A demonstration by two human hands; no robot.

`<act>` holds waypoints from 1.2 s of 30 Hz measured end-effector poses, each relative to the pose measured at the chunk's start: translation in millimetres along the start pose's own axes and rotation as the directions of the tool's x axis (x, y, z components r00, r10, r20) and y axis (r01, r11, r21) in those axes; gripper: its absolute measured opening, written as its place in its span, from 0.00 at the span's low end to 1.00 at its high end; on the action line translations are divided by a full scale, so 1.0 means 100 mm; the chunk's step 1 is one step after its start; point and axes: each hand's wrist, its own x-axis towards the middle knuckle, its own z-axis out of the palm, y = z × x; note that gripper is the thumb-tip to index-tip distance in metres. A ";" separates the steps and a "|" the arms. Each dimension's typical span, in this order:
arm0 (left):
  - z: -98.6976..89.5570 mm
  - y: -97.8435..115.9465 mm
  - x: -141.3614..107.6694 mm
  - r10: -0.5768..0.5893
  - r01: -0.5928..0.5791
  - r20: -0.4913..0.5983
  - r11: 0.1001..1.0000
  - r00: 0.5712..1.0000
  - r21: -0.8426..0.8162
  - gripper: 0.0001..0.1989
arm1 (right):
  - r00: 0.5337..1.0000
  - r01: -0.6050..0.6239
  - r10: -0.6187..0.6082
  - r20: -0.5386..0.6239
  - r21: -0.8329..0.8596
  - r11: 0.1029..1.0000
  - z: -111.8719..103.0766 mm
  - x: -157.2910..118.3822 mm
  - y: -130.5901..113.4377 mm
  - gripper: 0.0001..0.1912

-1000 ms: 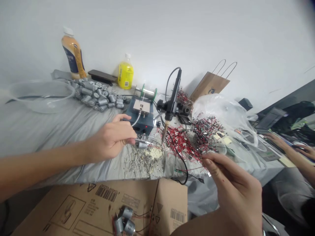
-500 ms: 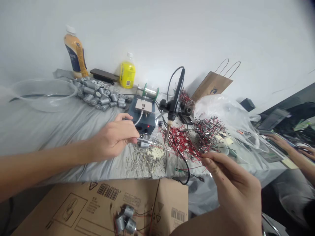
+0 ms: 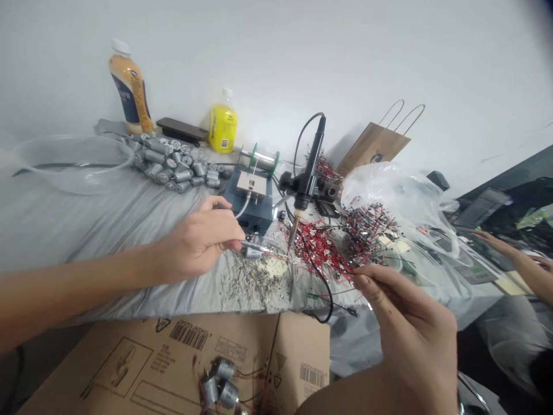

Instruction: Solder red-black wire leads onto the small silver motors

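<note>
The left hand (image 3: 199, 245) has its fingers curled, pinching a slim metal tool (image 3: 254, 246). The tool's long axis lies nearly level, its tip pointing right toward the soldering iron (image 3: 307, 173), which stands clamped tip-down in a holder. Just left of the iron's tip sits a small silver motor (image 3: 253, 253), close under the tool. Right of the iron, the right hand (image 3: 408, 328) presses thumb against fingers at the edge of a tangle of red wires (image 3: 322, 253); whatever it pinches is too thin to tell. Gripping near the tool's end, with the wrist low on the grey cloth (image 3: 86, 230), would steady it.
</note>
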 end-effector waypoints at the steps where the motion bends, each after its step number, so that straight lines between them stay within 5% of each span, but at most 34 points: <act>1: 0.00 0.00 0.00 -0.002 0.002 -0.001 1.000 1.000 0.003 0.14 | 1.000 -0.003 0.003 0.002 0.002 1.000 0.00 0.00 0.00 0.06; 36: 0.03 0.05 0.04 -0.031 0.037 -0.047 0.988 0.998 0.148 0.14 | 1.000 -0.027 0.027 -0.010 0.011 1.000 0.02 0.01 -0.05 0.08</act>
